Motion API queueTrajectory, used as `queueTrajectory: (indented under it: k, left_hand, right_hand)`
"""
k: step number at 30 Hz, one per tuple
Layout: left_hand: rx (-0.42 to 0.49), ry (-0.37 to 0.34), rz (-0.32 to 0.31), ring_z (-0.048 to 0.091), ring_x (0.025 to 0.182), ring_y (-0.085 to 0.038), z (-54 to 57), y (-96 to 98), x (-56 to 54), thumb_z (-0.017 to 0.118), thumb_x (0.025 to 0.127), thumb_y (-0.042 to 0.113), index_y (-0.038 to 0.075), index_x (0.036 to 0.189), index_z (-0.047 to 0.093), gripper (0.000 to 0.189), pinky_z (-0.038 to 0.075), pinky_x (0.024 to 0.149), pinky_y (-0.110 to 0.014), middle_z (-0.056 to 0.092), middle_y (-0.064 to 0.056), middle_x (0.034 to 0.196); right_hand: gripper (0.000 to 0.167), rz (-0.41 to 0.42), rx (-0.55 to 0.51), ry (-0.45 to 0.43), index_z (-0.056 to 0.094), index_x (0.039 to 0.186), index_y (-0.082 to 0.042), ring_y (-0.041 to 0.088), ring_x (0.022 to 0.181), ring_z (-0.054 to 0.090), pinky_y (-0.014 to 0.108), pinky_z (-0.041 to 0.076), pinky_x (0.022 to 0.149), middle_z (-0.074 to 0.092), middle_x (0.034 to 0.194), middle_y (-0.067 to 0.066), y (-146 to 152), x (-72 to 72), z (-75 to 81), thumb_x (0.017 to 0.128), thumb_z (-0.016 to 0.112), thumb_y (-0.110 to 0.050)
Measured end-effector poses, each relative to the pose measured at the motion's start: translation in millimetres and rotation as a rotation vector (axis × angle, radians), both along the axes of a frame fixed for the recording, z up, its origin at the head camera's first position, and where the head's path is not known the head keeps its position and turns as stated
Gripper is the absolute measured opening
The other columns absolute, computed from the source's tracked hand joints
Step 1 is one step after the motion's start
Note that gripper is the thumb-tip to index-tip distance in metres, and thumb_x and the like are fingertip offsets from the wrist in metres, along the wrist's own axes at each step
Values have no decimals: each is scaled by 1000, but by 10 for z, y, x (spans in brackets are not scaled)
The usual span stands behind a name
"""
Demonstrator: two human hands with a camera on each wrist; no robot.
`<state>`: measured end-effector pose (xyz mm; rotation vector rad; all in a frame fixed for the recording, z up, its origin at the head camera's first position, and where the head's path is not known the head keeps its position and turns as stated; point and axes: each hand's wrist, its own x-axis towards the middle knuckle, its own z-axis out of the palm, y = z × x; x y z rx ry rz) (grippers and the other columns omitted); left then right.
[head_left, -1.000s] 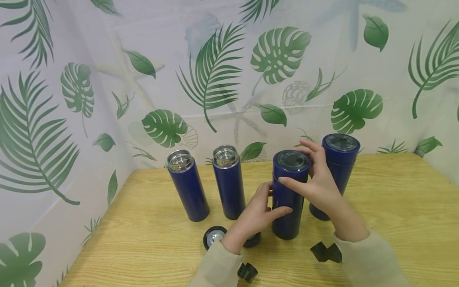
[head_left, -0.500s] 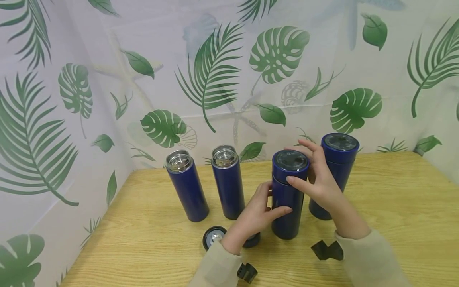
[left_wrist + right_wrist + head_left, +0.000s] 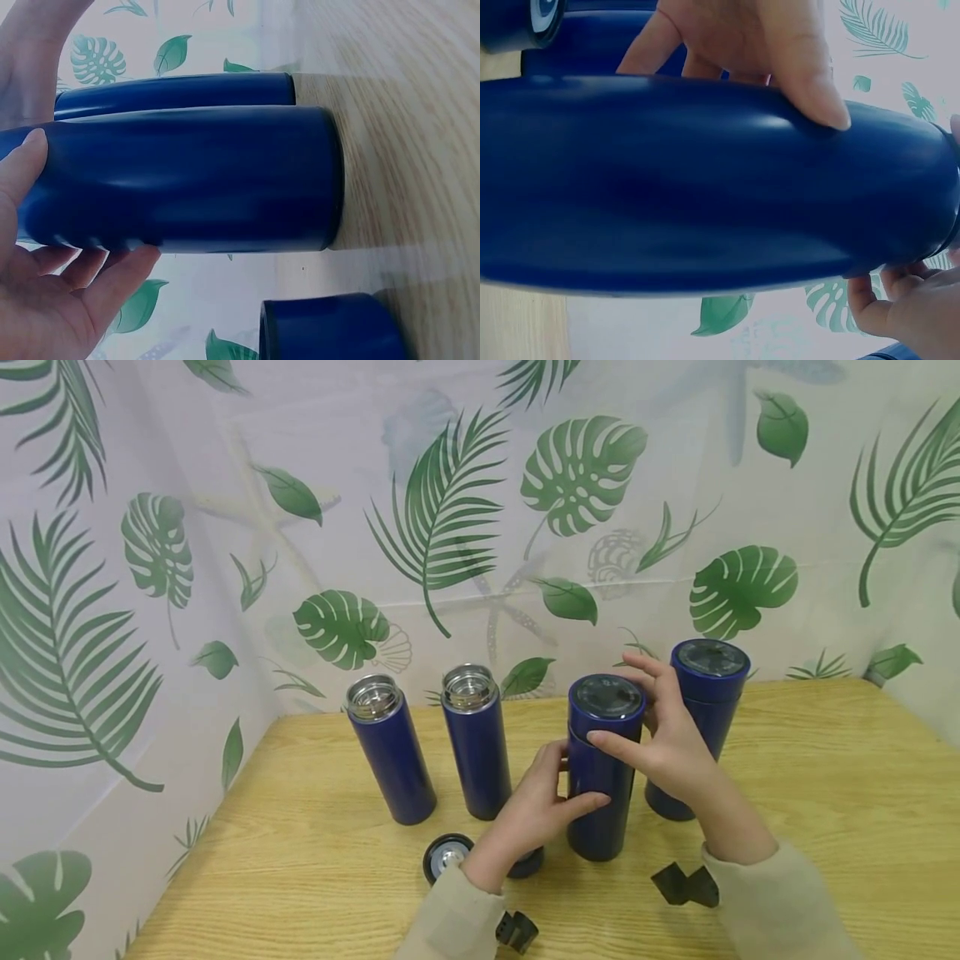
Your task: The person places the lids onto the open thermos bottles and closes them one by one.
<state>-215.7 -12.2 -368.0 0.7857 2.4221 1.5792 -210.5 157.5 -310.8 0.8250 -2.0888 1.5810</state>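
Note:
A dark blue thermos flask (image 3: 597, 835) stands upright on the table in the head view, its blue lid (image 3: 607, 697) with a glossy black top in place. My left hand (image 3: 538, 810) grips the flask's body around the middle, thumb in front. Higher up, my right hand (image 3: 675, 750) holds the lid between thumb and fingers; some of those fingers are hidden behind it. In the left wrist view, the flask body (image 3: 195, 180) lies across the picture with my left thumb and fingers on either side. The right wrist view has my right hand (image 3: 915, 307) at the lid end.
To the left stand two lidless blue flasks (image 3: 393, 768) with steel necks. In front of them lie an upturned lid (image 3: 447, 857) and a second dark round lid (image 3: 527, 864), partly behind my left wrist. Another lidded flask (image 3: 708, 718) stands close behind my right hand.
My right thumb shifted right along the lid's lower edge, then came back left. The left hand and the flask have stayed in place.

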Motion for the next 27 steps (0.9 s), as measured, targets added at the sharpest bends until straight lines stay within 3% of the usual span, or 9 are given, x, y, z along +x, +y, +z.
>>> queueTrajectory:
  k: [3, 9, 12, 15, 19, 21, 23, 27]
  left_hand:
    - [2, 1, -1, 40, 115, -16, -2, -2, -4, 60, 83, 34, 16, 132, 30, 60, 45, 78, -24, 35, -1, 127]
    - [20, 16, -15, 40, 115, -16, -7, -2, -11, 61, 83, 31, 15, 131, 31, 58, 44, 80, -25, 35, -2, 127]
    - [24, 13, -23, 39, 116, -16, -1, -2, -11, 61, 83, 30, 16, 132, 31, 58, 44, 81, -25, 34, -2, 128]
    - [28, -13, -26, 38, 117, -16, 9, 0, -5, 61, 83, 30, 17, 133, 29, 60, 45, 79, -24, 32, -2, 130]
    - [26, -24, -20, 38, 117, -16, 15, 5, -1, 61, 83, 31, 16, 134, 29, 61, 45, 78, -24, 32, -2, 131]
    - [26, -16, -13, 39, 116, -15, 10, 10, -4, 61, 83, 31, 15, 133, 30, 61, 45, 78, -24, 33, -2, 130]
    - [24, -8, -6, 40, 114, -15, 6, 9, -3, 61, 83, 32, 15, 132, 31, 61, 45, 77, -24, 34, -1, 128]
    - [16, 0, 5, 41, 114, -14, 12, 7, 2, 62, 82, 33, 15, 132, 32, 61, 45, 77, -24, 36, -1, 127]
  right_hand:
    - [81, -64, 43, -17, 17, 134, -2, 8, 102, 47, 21, 33, 90, 42, 119, 13, -15, 15, 6, 70, 67, 11]
    - [78, -184, 120, -20, 23, 131, -3, 29, 101, 47, 48, 36, 84, 42, 119, 18, -39, 39, 6, 70, 72, 1]
    - [79, -192, 140, 2, 24, 131, -3, 32, 103, 46, 50, 36, 83, 42, 118, 20, -27, 25, -1, 69, 73, 1]
    - [80, -97, 110, 16, 20, 133, -4, 22, 106, 46, 36, 36, 89, 39, 122, 21, 9, -7, -13, 71, 68, 7]
    - [75, 178, -49, 25, 14, 136, -3, 11, 105, 49, 19, 40, 85, 38, 127, 16, 76, -52, -35, 75, 54, 15]
    - [72, 275, -116, 21, 14, 136, -4, 12, 103, 51, 21, 43, 82, 40, 126, 12, 95, -64, -40, 76, 49, 16]
    - [72, 304, -140, 23, 15, 136, -4, 13, 101, 53, 23, 45, 80, 44, 124, 6, 101, -69, -38, 76, 50, 16]
    - [70, 252, -119, 17, 18, 135, -2, 12, 98, 55, 21, 45, 79, 46, 121, 6, 85, -55, -22, 76, 53, 16]
